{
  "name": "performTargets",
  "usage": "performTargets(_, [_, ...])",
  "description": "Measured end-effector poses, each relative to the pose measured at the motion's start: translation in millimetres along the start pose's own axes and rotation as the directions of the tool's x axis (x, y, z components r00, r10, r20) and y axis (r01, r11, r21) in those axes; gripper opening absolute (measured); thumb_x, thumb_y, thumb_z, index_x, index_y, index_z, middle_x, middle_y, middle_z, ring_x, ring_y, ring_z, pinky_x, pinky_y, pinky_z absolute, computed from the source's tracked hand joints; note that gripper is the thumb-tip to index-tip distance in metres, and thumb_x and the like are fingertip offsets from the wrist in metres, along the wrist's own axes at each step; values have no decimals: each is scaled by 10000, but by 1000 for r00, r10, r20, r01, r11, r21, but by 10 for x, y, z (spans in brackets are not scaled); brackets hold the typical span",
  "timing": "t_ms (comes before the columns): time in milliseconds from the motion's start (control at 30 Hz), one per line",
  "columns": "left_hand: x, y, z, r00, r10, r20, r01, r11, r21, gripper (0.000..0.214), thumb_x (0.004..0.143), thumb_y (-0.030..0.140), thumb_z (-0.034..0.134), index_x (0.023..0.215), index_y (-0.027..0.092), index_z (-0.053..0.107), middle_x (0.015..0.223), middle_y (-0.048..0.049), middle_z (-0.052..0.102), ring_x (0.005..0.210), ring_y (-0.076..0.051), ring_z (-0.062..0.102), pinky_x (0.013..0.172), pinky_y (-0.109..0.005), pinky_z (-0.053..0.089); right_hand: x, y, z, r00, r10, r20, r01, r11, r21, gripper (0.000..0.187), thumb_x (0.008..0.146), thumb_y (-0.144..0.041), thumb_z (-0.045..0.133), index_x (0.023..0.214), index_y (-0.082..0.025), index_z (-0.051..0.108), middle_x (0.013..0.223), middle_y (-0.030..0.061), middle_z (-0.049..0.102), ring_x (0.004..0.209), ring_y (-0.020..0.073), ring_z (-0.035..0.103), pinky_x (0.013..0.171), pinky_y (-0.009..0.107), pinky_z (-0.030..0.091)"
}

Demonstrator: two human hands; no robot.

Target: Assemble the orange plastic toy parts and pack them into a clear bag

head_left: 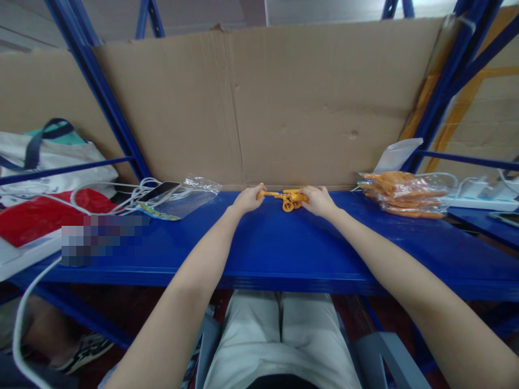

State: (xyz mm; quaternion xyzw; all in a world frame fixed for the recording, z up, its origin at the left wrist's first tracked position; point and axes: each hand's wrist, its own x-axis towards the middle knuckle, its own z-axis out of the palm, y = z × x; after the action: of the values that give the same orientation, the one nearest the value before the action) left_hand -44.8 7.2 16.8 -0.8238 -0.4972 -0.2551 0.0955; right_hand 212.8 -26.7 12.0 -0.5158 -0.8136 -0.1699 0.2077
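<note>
A yellow-orange plastic toy point(288, 205) with round wheels is held at the back of the blue shelf surface point(279, 243). From its left side reaches a thin ridged rod point(273, 193) in the same colour. My left hand point(248, 199) is closed on the rod's left end, fingers pinched together. At the other side, my right hand point(318, 200) grips the toy's wheeled body, and its fingers cover the right end. The exact kind of toy is too small to make out.
Bagged orange plastic parts point(401, 194) lie at the right, near a white power strip point(482, 202). Leftward are a clear plastic packet point(184, 200), a phone point(162, 190), white cables and a red bag point(52, 210). Cardboard point(284, 108) stands behind, between blue posts.
</note>
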Motion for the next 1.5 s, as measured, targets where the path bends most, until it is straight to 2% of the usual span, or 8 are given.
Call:
performTargets(300, [-8,20,-27,1000,5,12,-5,1000,-12,294,808,183,537,1087,173,629,901,-68,707,795,-196,658,718,-269,468,-7,24,-2,998,64,-4,-64,998,-18,311,852,-216,514,1136,-167,629,1171,130,670,1097,273,593,905,402,351])
performTargets(700, [5,197,10,996,82,17,-82,996,-24,292,794,203,553,1073,179,638,826,-49,699,732,-176,642,672,-252,445,-20,-78,-57,1000,-19,-6,19,1000,-2,332,868,-243,518,1162,-182,662,1123,122,681,1042,257,600,850,366,352])
performTargets(1067, [18,251,56,994,90,66,-87,995,-38,263,811,272,566,1064,207,590,720,-9,668,673,-170,618,617,-246,413,-26,-60,-104,999,-16,29,16,1000,-16,380,880,-247,500,1214,-145,648,1103,152,666,1019,262,604,873,374,387])
performTargets(1167, [6,264,49,993,81,85,-80,997,-19,280,812,284,575,1082,209,570,732,-17,665,689,-183,626,607,-250,409,-9,-24,-72,999,-37,12,36,999,35,386,873,-233,510,1219,-130,645,1095,157,662,994,251,615,875,366,418])
performTargets(1300, [-2,252,70,991,81,102,-81,997,-5,309,819,295,591,1114,219,535,813,-31,674,742,-190,642,623,-252,422,21,39,21,998,-42,-46,49,984,171,361,852,-223,553,1191,-160,661,1101,130,671,968,226,632,868,346,465])
performTargets(1500, [20,235,139,995,88,41,-83,991,-106,287,791,196,631,1061,188,533,1001,-80,669,935,-216,637,779,-292,458,59,44,94,999,-4,-47,19,942,336,375,810,-216,624,1165,-99,653,1122,159,683,994,237,649,891,362,490])
